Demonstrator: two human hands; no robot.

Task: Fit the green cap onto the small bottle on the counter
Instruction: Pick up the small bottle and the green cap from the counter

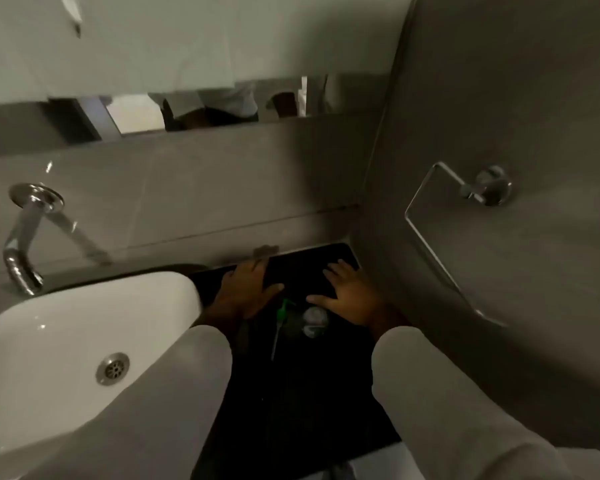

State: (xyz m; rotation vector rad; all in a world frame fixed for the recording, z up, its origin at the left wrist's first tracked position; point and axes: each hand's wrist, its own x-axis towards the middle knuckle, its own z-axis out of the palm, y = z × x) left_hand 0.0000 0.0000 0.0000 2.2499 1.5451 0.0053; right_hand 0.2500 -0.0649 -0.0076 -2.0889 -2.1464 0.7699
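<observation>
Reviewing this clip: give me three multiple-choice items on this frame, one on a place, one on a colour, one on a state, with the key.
1. The small bottle lies:
A. in the sink
B. on the dark counter between the hands
C. on the towel ring

2. The cap with its tube is:
A. red
B. white
C. green

3. The left hand and right hand are:
A. flat, holding nothing
B. gripping the bottle
C. twisting the cap

Key: B, it sits on the black surface near both thumbs; C, green pump head; A, both palms spread on the counter.

Bathroom: basin (66,341), wall tap (25,237), mirror (187,46).
</observation>
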